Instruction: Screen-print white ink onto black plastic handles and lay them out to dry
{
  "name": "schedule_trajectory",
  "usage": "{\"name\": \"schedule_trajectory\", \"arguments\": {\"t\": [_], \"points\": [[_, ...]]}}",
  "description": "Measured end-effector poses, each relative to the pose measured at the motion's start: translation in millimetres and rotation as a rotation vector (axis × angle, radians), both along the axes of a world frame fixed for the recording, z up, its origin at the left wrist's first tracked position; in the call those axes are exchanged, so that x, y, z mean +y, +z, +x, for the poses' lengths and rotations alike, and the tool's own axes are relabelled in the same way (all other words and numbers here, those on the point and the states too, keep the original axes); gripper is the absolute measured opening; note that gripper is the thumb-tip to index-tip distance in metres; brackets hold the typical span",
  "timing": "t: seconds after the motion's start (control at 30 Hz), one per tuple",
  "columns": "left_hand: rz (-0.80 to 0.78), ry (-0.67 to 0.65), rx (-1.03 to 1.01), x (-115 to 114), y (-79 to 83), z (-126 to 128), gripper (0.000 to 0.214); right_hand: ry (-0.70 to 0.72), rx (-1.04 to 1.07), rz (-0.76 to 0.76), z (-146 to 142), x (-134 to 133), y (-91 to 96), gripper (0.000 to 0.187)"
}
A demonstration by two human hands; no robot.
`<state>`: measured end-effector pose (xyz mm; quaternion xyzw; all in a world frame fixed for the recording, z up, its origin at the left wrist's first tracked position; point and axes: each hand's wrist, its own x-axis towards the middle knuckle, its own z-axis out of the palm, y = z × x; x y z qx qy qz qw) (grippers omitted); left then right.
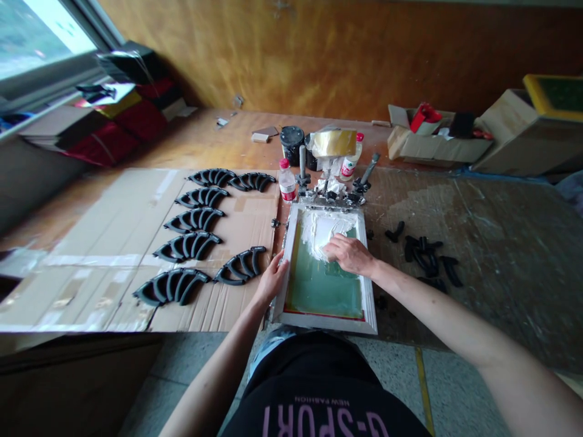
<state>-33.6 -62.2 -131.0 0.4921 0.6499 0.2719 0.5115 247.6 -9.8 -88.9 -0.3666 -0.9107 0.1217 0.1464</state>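
right hand (350, 252) bunched at white paste (317, 233), left hand (274, 276) against screen frame (369, 303); whether either grips anything, i cannot tell.

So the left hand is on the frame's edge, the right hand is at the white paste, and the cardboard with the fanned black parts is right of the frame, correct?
Not quite: the head view shows the cardboard with the fanned black parts left of the frame, not right. Otherwise yes: left hand on its edge, right hand at the paste.
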Motion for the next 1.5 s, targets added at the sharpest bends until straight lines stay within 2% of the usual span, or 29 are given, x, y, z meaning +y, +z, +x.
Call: {"name": "schedule_trajectory", "arguments": {"t": [0.07,0.13,0.23,0.3,0.37,0.43,0.5,0.57,0.63,0.73,0.8,0.87,0.93,1.0,1.1,1.17,1.2,1.27,1.33,1.37,1.4,1.5], "points": [[-0.021,0.007,-0.027,0,1.6,1,0.066,0.057,0.030,-0.052,3,0,7.4,0.018],[-0.039,0.010,-0.040,0,6.0,2,0.068,-0.016,0.054,-0.067,1,5,8.8,0.014],[-0.062,0.024,-0.048,0,14.8,3,0.071,-0.151,0.073,0.023,-5,3,-1.0,0.017],[-0.076,0.036,-0.068,0,19.6,5,0.073,-0.122,0.079,0.065,-7,-6,-8.8,0.023],[-0.078,0.041,-0.084,-1,23.1,6,0.073,-0.069,0.097,0.042,-7,-13,-11.1,0.023],[-0.078,0.046,-0.075,-1,27.0,8,0.073,-0.104,0.144,-0.002,-6,-7,-6.7,0.017],[-0.076,0.049,-0.061,-1,34.5,9,0.072,-0.212,0.195,-0.012,-6,13,1.5,0.019],[-0.044,0.045,-0.060,-1,48.2,9,0.070,-0.340,0.216,0.016,-5,41,9.4,0.039],[0.006,0.065,-0.075,0,68.4,9,0.064,-0.461,0.210,0.051,4,68,14.6,0.054],[-0.003,0.091,-0.094,7,104.0,13,0.063,-0.642,0.233,0.087,36,89,14.8,0.055],[0.022,0.093,-0.131,18,124.7,20,0.066,-0.815,0.269,0.067,65,88,8.5,0.043],[0.148,0.114,-0.218,33,139.5,29,0.066,-0.976,0.296,-0.023,87,76,-4.1,0.031],[0.284,0.143,-0.312,52,148.5,39,0.064,-0.976,0.313,-0.134,93,56,-21.9,0.025],[0.343,0.168,-0.361,70,152.2,47,0.062,-0.834,0.323,-0.202,81,33,-40.7,0.024],[0.335,0.218,-0.386,82,147.5,54,0.060,-0.569,0.274,-0.189,47,4,-58.1,0.030],[0.307,0.248,-0.394,73,136.4,54,0.058,-0.440,0.203,-0.147,30,-8,-56.3,0.024],[0.256,0.237,-0.389,64,128.7,53,0.058,-0.414,0.178,-0.132,23,-12,-51.3,0.019],[0.055,0.133,-0.370,39,110.9,52,0.061,-0.417,0.187,-0.125,11,-18,-35.1,0.011],[-0.187,0.016,-0.371,9,92.5,51,0.067,-0.386,0.233,-0.112,-9,-27,-15.5,0.012],[-0.266,0.003,-0.387,-4,83.9,51,0.069,-0.343,0.246,-0.096,-22,-32,-6.2,0.013],[-0.297,0.039,-0.405,-15,75.9,49,0.069,-0.282,0.246,-0.078,-38,-37,1.7,0.014],[-0.223,0.303,-0.395,-36,56.1,26,0.060,-0.066,0.224,-0.071,-96,-46,12.3,0.018]]}}
